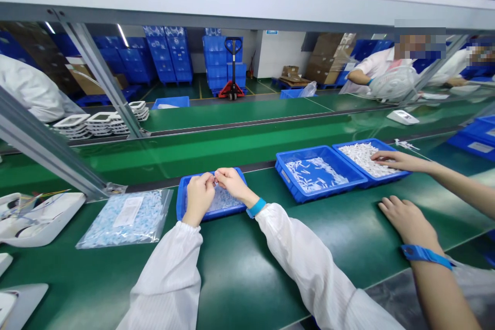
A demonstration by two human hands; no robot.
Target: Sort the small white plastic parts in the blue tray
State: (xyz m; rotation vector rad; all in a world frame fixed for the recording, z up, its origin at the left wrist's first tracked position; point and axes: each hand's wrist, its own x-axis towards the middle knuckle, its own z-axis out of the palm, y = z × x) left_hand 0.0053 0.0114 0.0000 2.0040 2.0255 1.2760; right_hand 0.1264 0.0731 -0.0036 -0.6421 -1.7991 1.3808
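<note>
My left hand (200, 197) and my right hand (233, 184) meet above a blue tray (180, 207), fingertips pinched close together. Whatever lies between the fingers is too small and hidden to name. Small pale, translucent pieces (222, 199) lie in that tray below my hands. To the left, a clear bag (124, 216) full of light-blue and white small parts rests flat, with a white label on top. A blue band circles my right wrist.
Right of my hands stand a blue tray (309, 193) of small white-blue pieces and another tray (377, 180) of white parts. A co-worker's hand (386, 160) reaches into the latter; their other hand (410, 221) rests on the bench. White housings (46, 221) with wires sit left. A metal post (96, 108) rises behind the bag.
</note>
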